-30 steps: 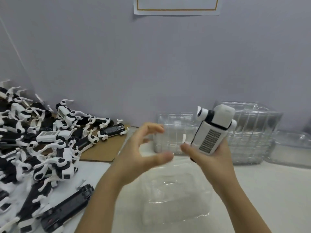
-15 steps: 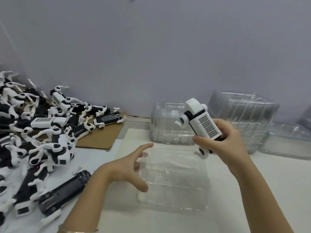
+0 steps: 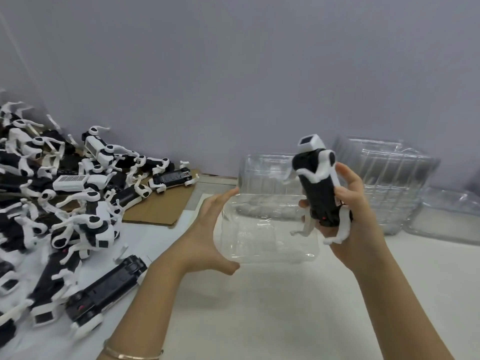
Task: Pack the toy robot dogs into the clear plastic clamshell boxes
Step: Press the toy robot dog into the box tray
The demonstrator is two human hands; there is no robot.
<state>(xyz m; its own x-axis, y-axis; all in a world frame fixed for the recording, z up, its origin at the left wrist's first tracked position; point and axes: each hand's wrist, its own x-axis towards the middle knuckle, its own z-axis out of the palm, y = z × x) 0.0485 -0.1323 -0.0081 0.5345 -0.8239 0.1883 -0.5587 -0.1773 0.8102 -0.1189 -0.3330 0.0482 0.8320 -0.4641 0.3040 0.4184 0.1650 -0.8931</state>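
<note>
While a heap of black-and-white plastic toy robot dogs sprawls over the left of the white desk, partly on a flat brown cardboard sheet, the left hand spreads wide round the left wall of a clear plastic clamshell box. Its fingers lie along the far side and its thumb under the near corner, holding the box. At that box's right edge the right hand is wrapped round a single toy robot dog, held upright, head up, dark belly facing near, white legs dangling; whether dog and box touch I cannot tell. Behind them stands another transparent plastic box, and further right a tall stack of clear clamshells.
</note>
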